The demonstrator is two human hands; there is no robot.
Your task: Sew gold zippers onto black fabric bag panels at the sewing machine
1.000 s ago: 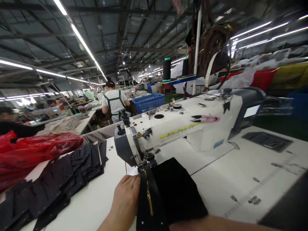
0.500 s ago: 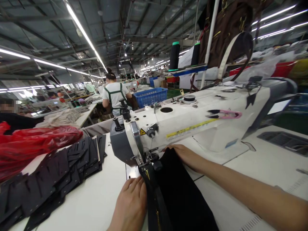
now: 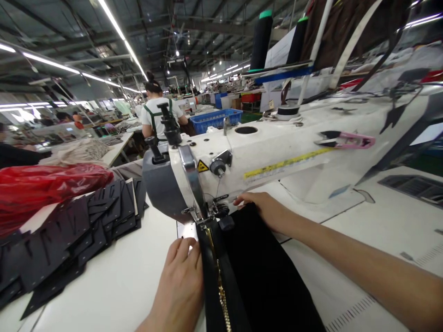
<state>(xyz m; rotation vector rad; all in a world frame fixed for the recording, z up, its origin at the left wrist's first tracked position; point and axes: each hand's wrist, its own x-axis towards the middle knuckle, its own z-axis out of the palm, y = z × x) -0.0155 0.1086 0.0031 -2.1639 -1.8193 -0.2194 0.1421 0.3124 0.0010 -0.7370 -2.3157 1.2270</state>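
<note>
Under the presser foot of a white sewing machine [image 3: 277, 154] lies a black strip with a gold-toothed zipper [image 3: 221, 290]. Joined or laid alongside it to the right is a piece of black fabric [image 3: 270, 272]. My left hand [image 3: 183, 272] rests at the strip's left edge, fingers bent and close together, their tips partly hidden against it. Beyond the fabric's far edge, my right hand [image 3: 266, 210] grips its upper corner, with some fingers hidden behind the cloth. The needle area [image 3: 207, 216] sits between the two hands.
Overlapping dark cut pieces [image 3: 72, 230] lie on the left of the table, beside a red plastic bag [image 3: 51, 189]. Pink-handled thread snips [image 3: 346, 139] rest on the machine arm. Black thread cones [image 3: 261, 41] stand behind. A person [image 3: 161, 113] works ahead, near a blue crate [image 3: 216, 121].
My view has come closer to the machine and shifted. More of the gold zipper shows now, lying straighter. Both hands stay at the strip and fabric, the left one slightly apart from its former spot.
</note>
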